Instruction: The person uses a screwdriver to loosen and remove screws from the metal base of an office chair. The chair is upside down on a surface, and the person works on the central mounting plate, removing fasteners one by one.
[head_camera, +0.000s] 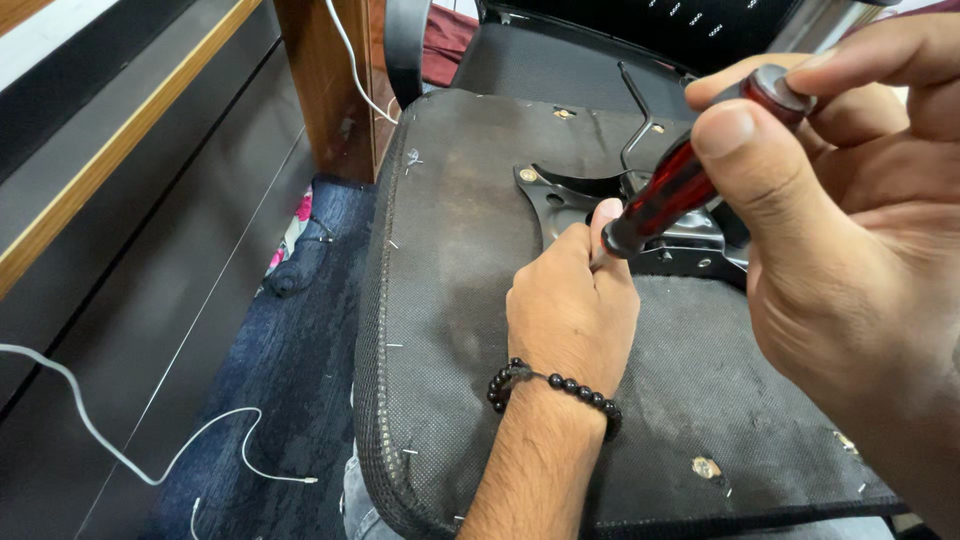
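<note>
— right hand, big at the right edge of the frame, pinches the red screwdriver handle between thumb and fingers.

— and the left hand?

— centre of the frame, closed into a fist around the screwdriver's lower end, a black bead bracelet on its wrist.

— where does the tool sit?

— slanting down from the upper right onto the black metal plate of the upturned chair seat. white cable lies on the blue carpet, lower left.
</note>
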